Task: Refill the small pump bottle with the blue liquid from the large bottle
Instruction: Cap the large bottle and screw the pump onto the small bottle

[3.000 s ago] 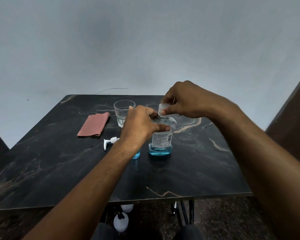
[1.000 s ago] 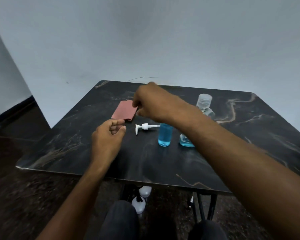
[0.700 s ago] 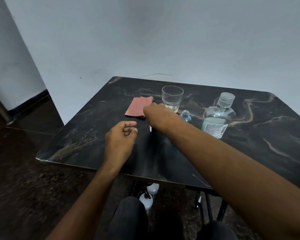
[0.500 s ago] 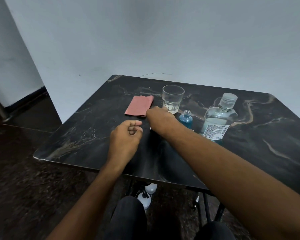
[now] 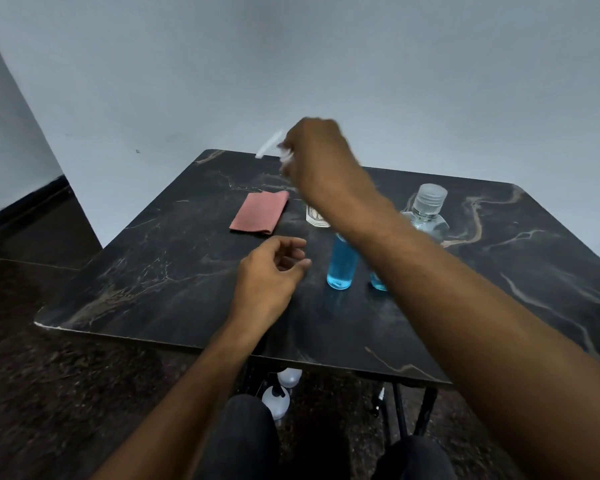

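Head view: right hand (image 5: 312, 150) raised above the desk (image 5: 160, 271), its grip closed on the white pump head (image 5: 272, 147). Pump is motion-blurred; its thin tube sticks out up and to the left of the grip. Exact finger placement on it cannot be told.

Small pump bottle (image 5: 342, 265) stands upright on the desk well below the right grip and toward the person, filled with blue liquid; its neck is hidden behind the right forearm. Large bottle (image 5: 426, 216) stands just right of the small one, capped, mostly clear, with a little blue liquid at its base; the forearm covers its lower part.

Left hand (image 5: 271, 271) hovers low over the desk, just left of the small bottle, fingers loosely curled and holding nothing.

Glass (image 5: 316, 218) sits below the right grip, largely hidden by the wrist. Folded pink cloth (image 5: 260, 213) lies flat, left of the glass. 2 white bottles (image 5: 279, 398) stand on the floor under the desk.
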`<move>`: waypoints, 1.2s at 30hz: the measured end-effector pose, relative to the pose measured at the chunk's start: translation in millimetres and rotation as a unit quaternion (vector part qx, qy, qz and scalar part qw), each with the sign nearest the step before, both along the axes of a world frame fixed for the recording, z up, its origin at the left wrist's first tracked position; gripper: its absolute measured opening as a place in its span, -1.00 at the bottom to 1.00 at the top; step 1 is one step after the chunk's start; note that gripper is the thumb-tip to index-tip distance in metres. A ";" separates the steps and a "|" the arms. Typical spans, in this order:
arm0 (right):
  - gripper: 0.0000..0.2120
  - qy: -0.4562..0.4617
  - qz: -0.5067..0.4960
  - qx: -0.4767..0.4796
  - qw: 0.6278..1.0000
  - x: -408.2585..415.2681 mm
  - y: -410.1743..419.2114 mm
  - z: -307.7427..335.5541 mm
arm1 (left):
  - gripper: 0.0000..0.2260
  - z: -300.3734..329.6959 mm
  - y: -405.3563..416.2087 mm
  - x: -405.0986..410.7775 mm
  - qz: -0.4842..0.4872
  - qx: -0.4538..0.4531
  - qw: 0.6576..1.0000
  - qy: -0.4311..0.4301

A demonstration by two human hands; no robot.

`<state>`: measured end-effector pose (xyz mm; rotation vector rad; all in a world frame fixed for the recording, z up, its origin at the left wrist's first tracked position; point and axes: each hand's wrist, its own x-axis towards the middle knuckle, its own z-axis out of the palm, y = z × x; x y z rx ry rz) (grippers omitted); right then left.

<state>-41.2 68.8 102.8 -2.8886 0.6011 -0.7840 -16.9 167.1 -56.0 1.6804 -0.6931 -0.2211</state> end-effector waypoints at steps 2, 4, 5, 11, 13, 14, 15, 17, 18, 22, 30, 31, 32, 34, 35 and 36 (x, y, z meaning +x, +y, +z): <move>-0.96 -0.046 -0.009 0.042 0.998 -18.5 -9.0 17.3 | -0.68 3.9 -8.3 -9.2 -0.023 0.005 1.000 -0.008; -0.91 -0.086 -0.019 0.079 0.993 -39.5 -17.7 27.6 | -0.54 8.8 -18.1 -17.2 -0.041 0.010 0.999 -0.015; -0.89 -0.101 -0.019 0.090 0.991 -48.4 -20.9 30.9 | -0.48 11.3 -23.1 -20.3 -0.045 0.013 0.999 -0.021; -0.78 -0.195 -0.001 0.137 0.971 -76.5 -31.6 35.9 | -0.29 23.8 -45.1 -29.9 -0.036 0.003 0.999 -0.037; -0.75 -0.230 0.002 0.143 0.962 -80.3 -34.8 37.8 | -0.35 25.3 -49.0 -32.4 -0.025 0.001 0.999 -0.047; -0.74 -0.240 0.004 0.148 0.959 -82.0 -36.1 38.5 | -0.41 25.3 -50.1 -33.3 -0.020 -0.002 0.998 -0.053; -0.73 -0.244 0.006 0.152 0.958 -83.4 -37.5 38.6 | -0.46 24.9 -50.8 -33.7 -0.016 -0.004 0.998 -0.055; -0.75 -0.240 0.010 0.160 0.957 -85.7 -39.1 36.0 | -0.52 23.7 -51.1 -33.6 -0.007 -0.005 0.998 -0.055; -0.76 -0.237 0.011 0.163 0.958 -86.5 -39.6 33.5 | -0.52 22.9 -51.3 -33.2 -0.006 -0.005 0.999 -0.054; -0.73 -0.233 0.015 0.202 0.951 -85.7 -41.9 18.5 | -0.49 22.2 -52.0 -31.0 -0.008 -0.002 0.998 -0.057; -0.72 -0.281 0.004 0.175 0.944 -85.9 -45.0 18.1 | -0.51 19.1 -53.9 -26.8 -0.019 0.000 0.999 -0.049; -0.72 -0.281 0.007 0.176 0.943 -85.4 -44.8 19.2 | -0.50 18.6 -54.2 -26.6 -0.018 0.001 0.999 -0.050; -0.73 -0.278 0.010 0.178 0.944 -84.5 -44.2 18.7 | -0.49 18.2 -54.2 -26.1 -0.018 0.001 0.999 -0.050; -0.76 -0.266 0.009 0.187 0.946 -82.5 -43.2 13.2 | -0.49 17.3 -54.7 -25.1 -0.020 0.001 0.999 -0.049; -0.76 -0.258 0.007 0.194 0.946 -81.5 -42.9 9.3 | -0.49 17.2 -54.6 -24.8 -0.020 0.001 0.999 -0.049; -0.76 -0.249 0.003 0.201 0.947 -80.9 -43.1 5.2 | -0.49 17.2 -54.4 -24.6 -0.022 0.000 0.999 -0.048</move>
